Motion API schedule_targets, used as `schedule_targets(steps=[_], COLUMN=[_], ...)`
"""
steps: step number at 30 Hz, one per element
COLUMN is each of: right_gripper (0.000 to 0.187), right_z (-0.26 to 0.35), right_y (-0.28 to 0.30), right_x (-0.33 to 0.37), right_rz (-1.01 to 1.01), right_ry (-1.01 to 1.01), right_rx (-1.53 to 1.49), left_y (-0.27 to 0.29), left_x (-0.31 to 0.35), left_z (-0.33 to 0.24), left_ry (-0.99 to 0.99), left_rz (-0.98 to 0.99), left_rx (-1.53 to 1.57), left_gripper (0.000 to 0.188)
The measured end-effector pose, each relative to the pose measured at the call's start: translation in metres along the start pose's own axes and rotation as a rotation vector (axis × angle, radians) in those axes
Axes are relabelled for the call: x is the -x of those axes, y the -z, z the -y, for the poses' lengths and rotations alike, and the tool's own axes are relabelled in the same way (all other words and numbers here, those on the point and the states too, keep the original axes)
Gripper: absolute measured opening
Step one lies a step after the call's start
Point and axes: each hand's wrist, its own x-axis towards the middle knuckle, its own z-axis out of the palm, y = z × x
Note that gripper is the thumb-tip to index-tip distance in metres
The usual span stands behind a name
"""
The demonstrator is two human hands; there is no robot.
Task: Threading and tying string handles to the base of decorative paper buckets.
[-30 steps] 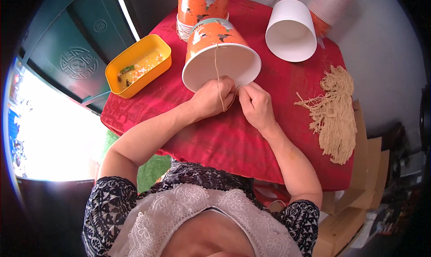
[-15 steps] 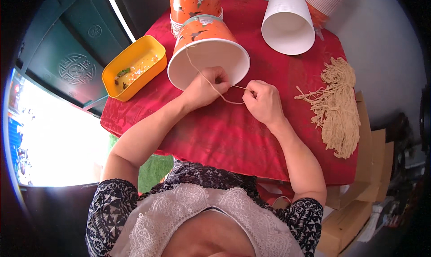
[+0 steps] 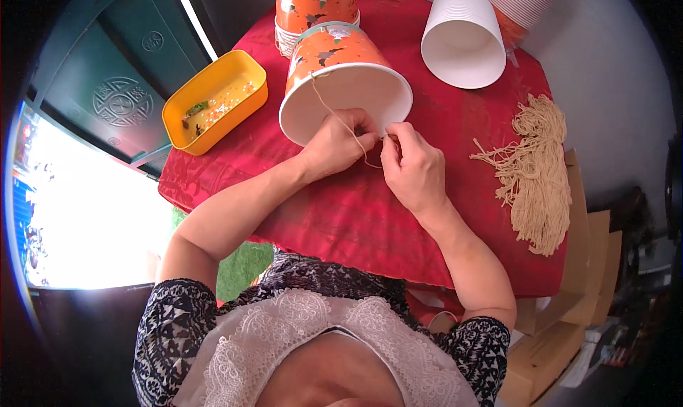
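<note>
An orange paper bucket (image 3: 334,49) with a white inside lies tilted on its side, its mouth toward me. A thin beige string (image 3: 321,99) comes from its upper rim, crosses the mouth and passes over my left hand (image 3: 340,144). That hand is closed at the lower rim, thumb and finger pinched on the string. Close beside it on the right, my right hand (image 3: 414,166) pinches the string too, the fingertips of both hands nearly meeting. The string's exact course between the fingers is hidden.
A red cloth (image 3: 341,218) covers the table. A yellow tub (image 3: 238,104) with small bits stands left, stacked orange buckets (image 3: 316,8) behind. At back right are a white bucket (image 3: 491,23) and another stack (image 3: 523,8); beige strings (image 3: 537,186) lie right. Cardboard boxes (image 3: 555,350) stand below.
My right hand has moved in toward the left, and the string between the hands has shortened. The bucket and left hand appear slightly farther right.
</note>
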Motion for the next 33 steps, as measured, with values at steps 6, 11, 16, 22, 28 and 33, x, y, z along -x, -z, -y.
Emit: schedule_targets(steps=[6,11,16,22,28,33], right_gripper=[0.019,0.020,0.017,0.014,0.013,0.011], right_z=[-0.004,-0.006,-0.007,-0.001,-0.008,-0.007], right_y=[-0.012,-0.013,-0.013,-0.012,-0.018,-0.020], right_x=[0.004,0.003,0.003,0.002,0.003,0.003], right_rz=[0.126,0.213,0.181,0.153,0.132,0.121], right_ry=[-0.230,-0.272,-0.233,-0.234,-0.195,-0.188], right_rx=[-0.249,-0.300,-0.277,-0.271,-0.218,-0.230], left_y=[0.000,0.004,0.006,0.007,0.006,0.007], left_x=[0.000,-0.001,-0.002,-0.002,-0.002,-0.002], left_z=[0.002,-0.004,-0.003,0.001,-0.004,0.000], left_ry=[-0.022,0.160,0.179,0.226,0.246,0.249], left_rz=[0.037,0.095,0.115,0.129,0.091,0.073], left_rx=[0.076,0.154,0.229,0.325,0.352,0.394], left_gripper=[0.009,0.009,0.010,0.015,0.014,0.015])
